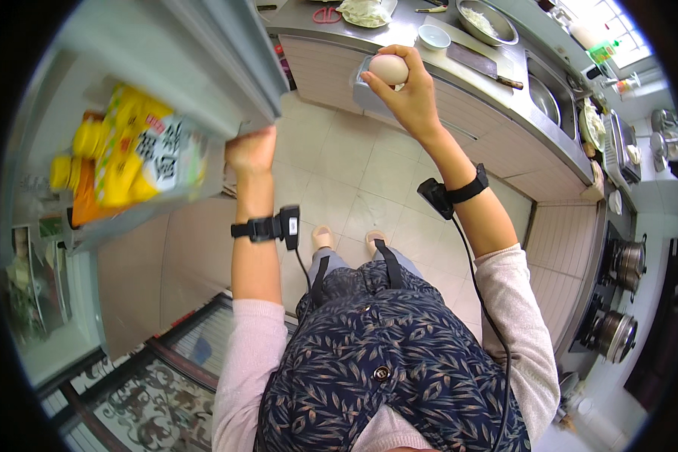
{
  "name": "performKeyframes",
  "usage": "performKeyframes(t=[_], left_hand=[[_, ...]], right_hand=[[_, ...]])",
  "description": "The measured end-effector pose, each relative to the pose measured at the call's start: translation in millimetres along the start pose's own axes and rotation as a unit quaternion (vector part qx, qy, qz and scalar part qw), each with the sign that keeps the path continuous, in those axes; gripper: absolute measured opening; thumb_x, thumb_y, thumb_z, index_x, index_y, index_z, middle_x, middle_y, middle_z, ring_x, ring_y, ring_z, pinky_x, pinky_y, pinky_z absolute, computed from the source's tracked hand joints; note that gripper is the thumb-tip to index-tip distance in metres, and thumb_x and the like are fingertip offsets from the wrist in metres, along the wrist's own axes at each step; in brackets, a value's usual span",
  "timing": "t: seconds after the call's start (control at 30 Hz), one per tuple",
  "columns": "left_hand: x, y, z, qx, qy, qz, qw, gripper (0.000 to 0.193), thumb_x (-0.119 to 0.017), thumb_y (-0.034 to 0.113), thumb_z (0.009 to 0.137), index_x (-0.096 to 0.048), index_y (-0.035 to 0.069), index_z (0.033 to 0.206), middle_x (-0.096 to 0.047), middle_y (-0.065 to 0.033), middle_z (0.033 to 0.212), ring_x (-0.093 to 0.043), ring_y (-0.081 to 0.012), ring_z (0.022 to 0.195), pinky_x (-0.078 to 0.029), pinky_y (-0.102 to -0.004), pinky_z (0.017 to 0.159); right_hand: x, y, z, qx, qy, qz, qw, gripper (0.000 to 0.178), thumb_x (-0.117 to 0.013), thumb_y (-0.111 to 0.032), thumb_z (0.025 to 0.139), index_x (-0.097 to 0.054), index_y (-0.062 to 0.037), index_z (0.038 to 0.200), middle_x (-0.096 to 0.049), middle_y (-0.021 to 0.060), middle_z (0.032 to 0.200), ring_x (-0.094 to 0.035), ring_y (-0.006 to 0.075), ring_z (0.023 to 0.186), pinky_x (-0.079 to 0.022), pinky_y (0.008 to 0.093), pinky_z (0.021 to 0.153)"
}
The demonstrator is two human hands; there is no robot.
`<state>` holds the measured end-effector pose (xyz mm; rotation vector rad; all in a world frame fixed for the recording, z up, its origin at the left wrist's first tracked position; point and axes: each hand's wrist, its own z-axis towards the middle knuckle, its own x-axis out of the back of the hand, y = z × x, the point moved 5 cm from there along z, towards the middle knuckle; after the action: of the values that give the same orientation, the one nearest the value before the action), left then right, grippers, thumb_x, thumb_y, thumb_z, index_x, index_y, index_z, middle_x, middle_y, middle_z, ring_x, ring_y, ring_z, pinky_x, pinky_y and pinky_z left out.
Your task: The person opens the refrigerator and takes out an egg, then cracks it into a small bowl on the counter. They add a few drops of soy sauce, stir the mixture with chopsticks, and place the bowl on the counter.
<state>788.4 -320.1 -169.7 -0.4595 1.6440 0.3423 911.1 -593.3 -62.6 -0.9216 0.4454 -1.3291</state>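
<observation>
My right hand (408,94) is raised near the counter's front edge, its fingers wrapped round a pale egg (389,69). Just below the egg, a pale blue container (368,98), partly hidden by that hand, is against the cabinet front. At the left, my left hand (251,151) grips the edge of an open refrigerator door (237,83); its fingers are mostly hidden behind the edge. Yellow packages (139,151) and yellow-capped bottles (66,172) stand in the door's shelf, slightly blurred.
Along the counter (399,30) are a light bowl (434,36), a cleaver (471,60), a metal bowl of white shreds (487,22) and red-handled scissors (327,14). A sink (544,98) lies farther right. Pots (614,335) stand on the stove. Cables run from both wrist straps.
</observation>
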Motion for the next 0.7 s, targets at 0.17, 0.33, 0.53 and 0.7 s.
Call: performKeyframes(t=[0.17,0.33,0.53,0.7], left_hand=[[11,7,-119,-0.036,-0.060,0.062,0.996,0.061,-0.046,0.045,0.099,-0.046,0.006,0.145,-0.054,-0.0127,0.142,-0.047,-0.0315,0.134,-0.036,-0.0532,0.113],[10,13,-228,-0.103,-0.044,0.184,0.977,0.061,-0.049,0.034,0.100,-0.040,-0.002,0.148,-0.058,-0.0152,0.134,-0.053,-0.0266,0.126,-0.036,-0.0469,0.113],[1,38,-346,-0.218,-0.013,0.167,0.961,0.058,-0.053,0.039,0.098,-0.049,-0.002,0.139,-0.056,-0.0150,0.122,-0.057,-0.0244,0.108,-0.042,-0.0445,0.104],[3,90,-421,-0.312,-0.031,0.110,0.943,0.053,-0.053,0.037,0.098,-0.051,-0.001,0.135,-0.054,-0.0167,0.129,-0.058,-0.0253,0.106,-0.043,-0.0459,0.101]], right_hand=[[2,16,-16,-0.006,-0.067,0.059,0.996,0.043,-0.084,-0.022,0.083,-0.058,-0.0065,0.114,-0.064,0.0044,0.090,-0.062,0.0110,0.077,-0.052,0.0254,0.065],[-20,16,-35,-0.010,-0.145,0.091,0.985,0.042,-0.083,-0.021,0.083,-0.058,-0.0063,0.113,-0.064,0.0056,0.090,-0.062,0.0132,0.076,-0.052,0.0271,0.066],[-77,-15,-59,-0.023,-0.244,0.139,0.960,0.040,-0.083,-0.018,0.083,-0.059,-0.0068,0.113,-0.064,0.0059,0.091,-0.062,0.0138,0.079,-0.052,0.0287,0.068],[-144,-50,-84,-0.021,-0.362,0.168,0.916,0.038,-0.081,-0.016,0.083,-0.059,-0.0060,0.112,-0.064,0.0087,0.096,-0.062,0.0187,0.082,-0.051,0.0323,0.072]])
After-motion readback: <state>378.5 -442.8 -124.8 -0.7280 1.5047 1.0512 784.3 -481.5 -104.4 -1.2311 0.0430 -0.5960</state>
